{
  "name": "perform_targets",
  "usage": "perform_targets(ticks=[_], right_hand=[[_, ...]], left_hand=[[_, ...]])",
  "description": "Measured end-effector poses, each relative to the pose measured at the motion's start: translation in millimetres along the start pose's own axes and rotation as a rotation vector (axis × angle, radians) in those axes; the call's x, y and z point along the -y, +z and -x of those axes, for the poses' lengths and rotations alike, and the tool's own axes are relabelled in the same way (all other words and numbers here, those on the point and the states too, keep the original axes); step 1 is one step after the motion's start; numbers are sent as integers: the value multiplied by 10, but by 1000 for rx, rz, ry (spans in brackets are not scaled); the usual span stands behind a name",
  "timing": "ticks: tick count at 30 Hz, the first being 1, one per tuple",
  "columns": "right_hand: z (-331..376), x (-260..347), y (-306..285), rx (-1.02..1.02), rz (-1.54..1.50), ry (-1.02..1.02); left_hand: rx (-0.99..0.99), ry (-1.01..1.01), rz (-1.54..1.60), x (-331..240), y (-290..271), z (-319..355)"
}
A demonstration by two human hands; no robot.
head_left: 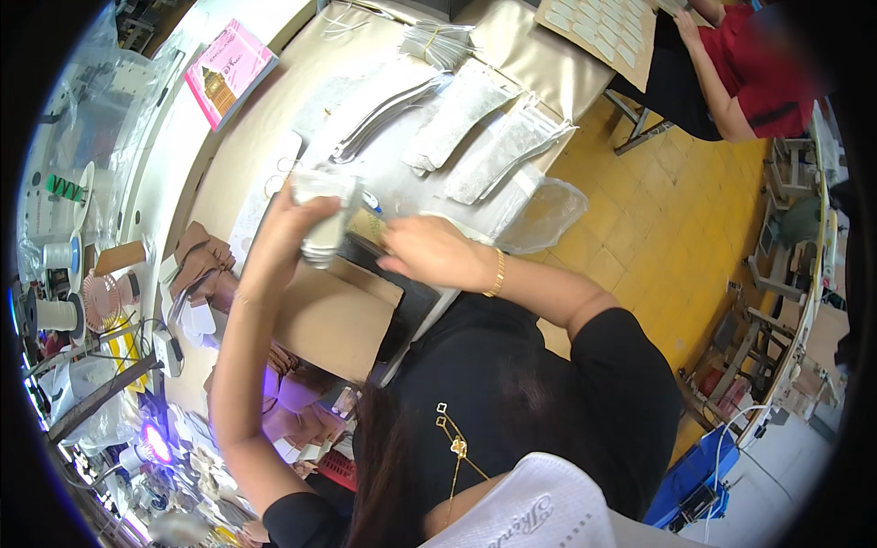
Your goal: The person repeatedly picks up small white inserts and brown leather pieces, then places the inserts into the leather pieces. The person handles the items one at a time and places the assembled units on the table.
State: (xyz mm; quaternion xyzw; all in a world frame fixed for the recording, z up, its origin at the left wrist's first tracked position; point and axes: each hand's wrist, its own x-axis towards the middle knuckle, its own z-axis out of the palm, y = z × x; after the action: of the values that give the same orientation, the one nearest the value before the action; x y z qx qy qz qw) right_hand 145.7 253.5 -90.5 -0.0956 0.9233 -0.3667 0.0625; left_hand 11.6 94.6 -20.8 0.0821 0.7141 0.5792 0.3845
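The fingers of the left hand (290,230) were wrapped tight around a bag (322,219), a small clear packet, pale inside and blurred, held upright above the near edge of the table (265,137). The right hand (429,251) lay just beside it, fingers drawn together and bent down, seemingly pinching something at the bag's side near a small blue thing (370,201); what they pinched I could not tell. A gold bracelet (498,272) sat on that wrist.

To my eye, the job wanted a steady left grip, the bag's mouth kept up and level, while the right hand worked close, so nothing slid out.

The bag looked soft and crinkly, glossy where light caught it, filled partway with whitish pieces. More packets (475,119) of the same sort lay fanned across the far half of the table, and a pink book (228,73) lay at its far left corner. Across the far right corner another person (740,73) in red worked over a board.
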Motion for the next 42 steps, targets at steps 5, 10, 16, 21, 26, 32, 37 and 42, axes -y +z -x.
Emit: perform_targets(ticks=[5, 10, 16, 21, 26, 32, 37, 42], right_hand=[[433, 15, -86, 144, -26, -5], [480, 21, -148, 192, -27, 0], [444, -22, -205, 146, -34, -51], [410, 8, -305, 101, -39, -79], [389, 23, -506, 103, -10, -23], [326, 15, -569, -5, -9, -79], [277, -173, -642, -146, -48, -34], [151, -754, -918, -458, 227, 231]], left_hand=[[183, 96, -829, 196, 440, -238], [253, 293, -1048, 536, 690, -370], [188, 302, -1417, 663, 655, -384], [219, 217, -1463, 570, 644, -380], [245, 51, -1478, 502, 616, -336], [238, 16, -1459, 566, 636, -394], [184, 234, -1413, 665, 606, -434], [256, 113, -1281, 674, 608, -449]])
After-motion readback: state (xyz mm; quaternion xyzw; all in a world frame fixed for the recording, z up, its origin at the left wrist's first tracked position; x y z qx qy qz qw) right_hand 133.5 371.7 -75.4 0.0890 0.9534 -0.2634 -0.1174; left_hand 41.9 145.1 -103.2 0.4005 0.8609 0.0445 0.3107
